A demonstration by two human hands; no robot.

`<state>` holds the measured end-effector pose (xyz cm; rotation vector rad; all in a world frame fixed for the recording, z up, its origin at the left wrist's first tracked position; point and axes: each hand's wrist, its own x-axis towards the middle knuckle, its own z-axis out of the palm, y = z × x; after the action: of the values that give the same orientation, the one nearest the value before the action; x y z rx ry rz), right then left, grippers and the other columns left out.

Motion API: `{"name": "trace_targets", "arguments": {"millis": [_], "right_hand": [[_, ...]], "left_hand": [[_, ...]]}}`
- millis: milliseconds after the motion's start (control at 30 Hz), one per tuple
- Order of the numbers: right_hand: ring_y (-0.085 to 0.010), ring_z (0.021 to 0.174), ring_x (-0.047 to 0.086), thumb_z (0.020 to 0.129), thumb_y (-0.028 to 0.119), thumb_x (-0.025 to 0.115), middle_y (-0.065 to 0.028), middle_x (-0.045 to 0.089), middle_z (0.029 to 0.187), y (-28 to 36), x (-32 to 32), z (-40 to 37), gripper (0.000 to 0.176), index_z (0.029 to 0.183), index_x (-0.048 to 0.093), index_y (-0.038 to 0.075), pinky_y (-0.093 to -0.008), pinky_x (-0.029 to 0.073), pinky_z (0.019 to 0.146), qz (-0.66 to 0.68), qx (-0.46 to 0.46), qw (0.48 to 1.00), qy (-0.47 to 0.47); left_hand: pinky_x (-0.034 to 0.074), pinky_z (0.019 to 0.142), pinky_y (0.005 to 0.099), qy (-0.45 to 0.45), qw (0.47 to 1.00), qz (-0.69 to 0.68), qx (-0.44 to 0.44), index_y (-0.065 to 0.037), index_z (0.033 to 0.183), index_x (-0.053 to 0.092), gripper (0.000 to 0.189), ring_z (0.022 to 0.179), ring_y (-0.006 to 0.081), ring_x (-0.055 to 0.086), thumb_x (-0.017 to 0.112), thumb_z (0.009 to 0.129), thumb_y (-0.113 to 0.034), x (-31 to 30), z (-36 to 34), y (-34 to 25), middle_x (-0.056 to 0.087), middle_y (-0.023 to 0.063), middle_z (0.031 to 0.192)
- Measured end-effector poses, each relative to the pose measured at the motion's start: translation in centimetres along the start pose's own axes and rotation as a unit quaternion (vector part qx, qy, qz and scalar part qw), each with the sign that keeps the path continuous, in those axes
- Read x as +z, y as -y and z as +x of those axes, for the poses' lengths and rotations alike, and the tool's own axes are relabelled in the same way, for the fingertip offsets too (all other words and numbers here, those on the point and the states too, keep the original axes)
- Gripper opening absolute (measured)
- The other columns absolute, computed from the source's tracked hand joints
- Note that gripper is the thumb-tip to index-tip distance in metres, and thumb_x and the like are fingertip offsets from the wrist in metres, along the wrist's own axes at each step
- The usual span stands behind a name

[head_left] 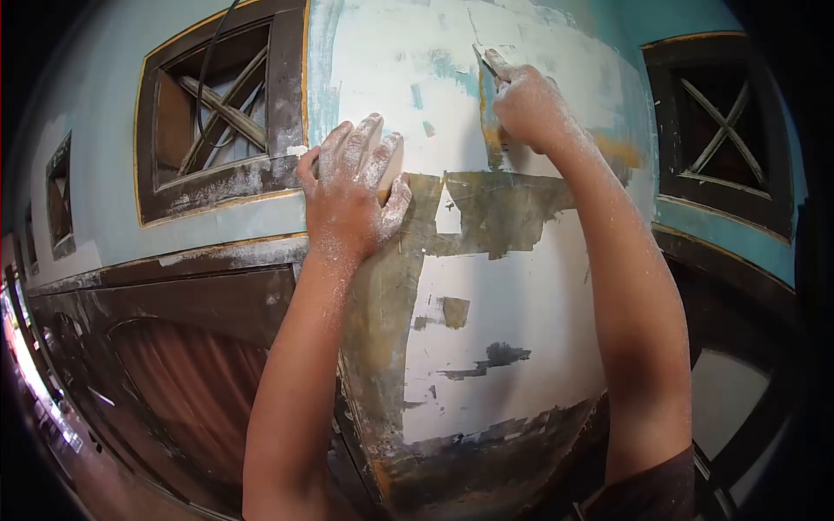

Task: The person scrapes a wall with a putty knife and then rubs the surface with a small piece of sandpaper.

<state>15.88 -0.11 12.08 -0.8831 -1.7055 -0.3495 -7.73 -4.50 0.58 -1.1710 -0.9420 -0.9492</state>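
Raised to the wall's upper part, my right hand (527,108) is closed around a thin, dark-edged putty knife (480,62). Its blade is seen nearly edge-on and meets the white-coated surface; the handle is mostly hidden in my fist. White powder covers the fingers. Lower and to the left, my left hand (352,182) rests against the wall with fingers stretched out and dusted white. Both hands are at the patchy wall (495,304), where white filler overlies teal paint above and brown-green, stained areas below.
A dark wooden vent frame (158,130) with crossed slats is at upper left, with a dark cable (204,74) hanging before it. Another crossed frame (673,165) is at right. A reddish-brown curtain (187,373) shows behind the dark woodwork at lower left.
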Motion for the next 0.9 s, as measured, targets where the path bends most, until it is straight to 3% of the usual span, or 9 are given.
{"name": "trace_targets", "arguments": {"millis": [267, 400, 567, 733, 767, 833, 900], "right_hand": [[-0.0294, 0.051, 0.061, 0.093, 0.010, 0.048, -0.0239, 0.070, 0.083, -0.7, -0.2, -0.8, 0.039, 0.127, 0.065, 0.002, -0.0446, 0.053, 0.048, -0.005, 0.011, 1.000, 0.018], [-0.0367, 0.064, 0.071, 0.090, 0.009, 0.050, -0.0282, 0.072, 0.092, -1.3, 0.3, 0.4, 0.039, 0.124, 0.065, 0.001, -0.0468, 0.057, 0.058, -0.007, -0.016, 1.000, -0.016], [-0.0418, 0.074, 0.071, 0.088, 0.008, 0.049, -0.0294, 0.072, 0.095, -1.7, 0.8, 0.0, 0.040, 0.123, 0.067, 0.001, -0.0490, 0.058, 0.070, -0.009, -0.023, 1.000, -0.016], [-0.0381, 0.066, 0.069, 0.088, 0.007, 0.049, -0.0272, 0.071, 0.090, -0.8, 0.4, 1.0, 0.044, 0.128, 0.066, 0.004, -0.0472, 0.057, 0.064, 0.018, -0.003, 1.000, -0.005], [-0.0340, 0.058, 0.067, 0.089, 0.008, 0.048, -0.0257, 0.070, 0.087, -0.8, 0.8, 0.9, 0.042, 0.127, 0.065, 0.004, -0.0452, 0.056, 0.058, -0.005, -0.060, 0.997, -0.052], [-0.0358, 0.058, 0.067, 0.091, 0.010, 0.048, -0.0264, 0.070, 0.087, -1.2, 0.6, 0.3, 0.037, 0.122, 0.066, 0.003, -0.0461, 0.056, 0.057, 0.000, -0.011, 1.000, -0.018], [-0.0352, 0.054, 0.065, 0.092, 0.010, 0.047, -0.0263, 0.070, 0.086, -1.6, 1.0, 0.8, 0.035, 0.120, 0.066, 0.002, -0.0461, 0.055, 0.053, -0.017, -0.064, 0.997, -0.044]], "left_hand": [[0.025, 0.118, 0.0504, 0.003, 1.000, -0.002, 0.000, -0.022, 0.137, 0.066, 0.051, 0.143, 0.0262, 0.043, 0.070, 0.087, -0.033, 0.2, -0.3, 0.1, 0.052, 0.0008, 0.153], [0.025, 0.118, 0.0502, 0.008, 1.000, 0.002, -0.001, -0.022, 0.138, 0.065, 0.052, 0.143, 0.0266, 0.043, 0.070, 0.087, -0.033, 0.0, -0.1, -0.1, 0.052, 0.0008, 0.153], [0.025, 0.117, 0.0496, 0.002, 1.000, 0.004, 0.001, -0.022, 0.138, 0.064, 0.052, 0.143, 0.0268, 0.043, 0.071, 0.087, -0.032, 0.0, -0.1, -0.2, 0.052, 0.0011, 0.152], [0.025, 0.117, 0.0498, -0.002, 1.000, -0.006, 0.003, -0.021, 0.137, 0.065, 0.051, 0.142, 0.0268, 0.044, 0.071, 0.088, -0.032, 0.1, 0.0, 0.0, 0.052, 0.0012, 0.153], [0.025, 0.117, 0.0498, 0.000, 1.000, -0.007, -0.001, -0.021, 0.137, 0.065, 0.051, 0.142, 0.0268, 0.044, 0.071, 0.088, -0.032, 0.1, -0.3, -0.1, 0.052, 0.0012, 0.153], [0.025, 0.117, 0.0498, 0.003, 1.000, -0.002, -0.001, -0.021, 0.137, 0.065, 0.051, 0.142, 0.0265, 0.043, 0.071, 0.088, -0.032, 0.2, -0.2, 0.0, 0.052, 0.0011, 0.154], [0.025, 0.117, 0.0495, 0.001, 1.000, -0.002, -0.002, -0.021, 0.137, 0.065, 0.051, 0.143, 0.0261, 0.043, 0.071, 0.088, -0.032, 0.2, -0.3, 0.0, 0.052, 0.0008, 0.154]]}}
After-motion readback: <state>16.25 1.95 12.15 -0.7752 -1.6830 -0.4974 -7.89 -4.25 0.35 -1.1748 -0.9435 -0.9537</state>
